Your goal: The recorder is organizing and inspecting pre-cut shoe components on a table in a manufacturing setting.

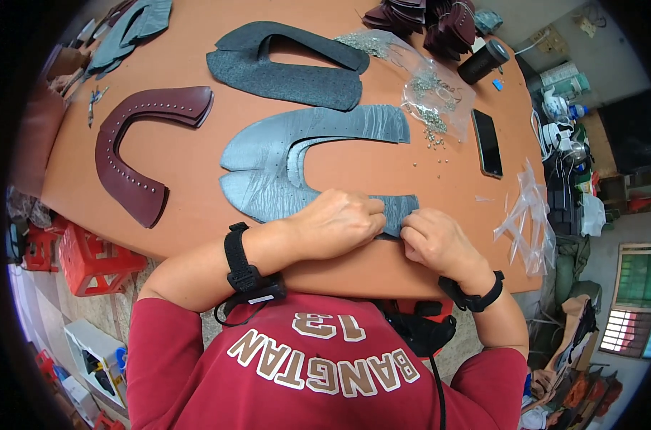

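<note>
Grey U-shaped piece (257, 158) lay left of the phone (487, 145), its near end pinched in the grip of left hand (342, 223) and right hand (438, 241); apparently edge work, next calling for steady pressure.

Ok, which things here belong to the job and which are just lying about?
Likely in the job:
grey pieces, left fingers and right fingers at their near arm
loose studs
studded maroon pieces
dark pieces

Likely just lying about:
phone
black cylinder
red stool
</note>
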`<state>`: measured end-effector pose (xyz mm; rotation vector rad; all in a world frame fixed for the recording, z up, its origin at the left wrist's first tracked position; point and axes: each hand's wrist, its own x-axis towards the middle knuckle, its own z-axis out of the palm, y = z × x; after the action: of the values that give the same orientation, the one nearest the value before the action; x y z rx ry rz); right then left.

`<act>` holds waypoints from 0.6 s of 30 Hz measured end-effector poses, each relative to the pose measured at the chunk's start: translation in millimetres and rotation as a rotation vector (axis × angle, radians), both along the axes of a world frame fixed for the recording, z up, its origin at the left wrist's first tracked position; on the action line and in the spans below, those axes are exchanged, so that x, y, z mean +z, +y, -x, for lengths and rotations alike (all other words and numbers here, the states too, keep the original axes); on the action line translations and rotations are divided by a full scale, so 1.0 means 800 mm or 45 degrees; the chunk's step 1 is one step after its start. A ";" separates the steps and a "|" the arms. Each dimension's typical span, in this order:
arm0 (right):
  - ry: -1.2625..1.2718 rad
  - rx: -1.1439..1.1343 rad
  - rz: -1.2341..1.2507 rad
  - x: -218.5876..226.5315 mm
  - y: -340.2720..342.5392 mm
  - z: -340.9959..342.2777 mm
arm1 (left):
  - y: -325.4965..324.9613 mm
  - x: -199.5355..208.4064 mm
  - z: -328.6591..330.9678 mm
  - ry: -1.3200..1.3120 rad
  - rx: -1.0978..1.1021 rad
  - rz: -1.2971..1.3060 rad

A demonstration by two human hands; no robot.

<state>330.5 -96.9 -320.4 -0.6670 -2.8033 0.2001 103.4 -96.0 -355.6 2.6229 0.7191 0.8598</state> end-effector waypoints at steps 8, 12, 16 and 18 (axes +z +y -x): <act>-0.042 -0.028 0.076 -0.005 0.012 -0.001 | -0.002 0.003 0.000 0.056 -0.019 -0.029; 0.008 -0.040 0.208 -0.003 0.019 -0.004 | -0.003 0.005 -0.001 0.055 -0.028 -0.047; 0.151 -0.078 0.434 0.008 0.017 -0.005 | -0.004 0.003 0.000 0.054 -0.012 -0.036; 0.128 -0.087 0.477 0.007 0.017 -0.006 | -0.004 0.004 0.000 0.050 -0.011 -0.033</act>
<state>335.4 -83.6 -314.6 -0.8052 -2.6629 0.7368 103.4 -98.9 -352.1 2.6705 0.7104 0.8222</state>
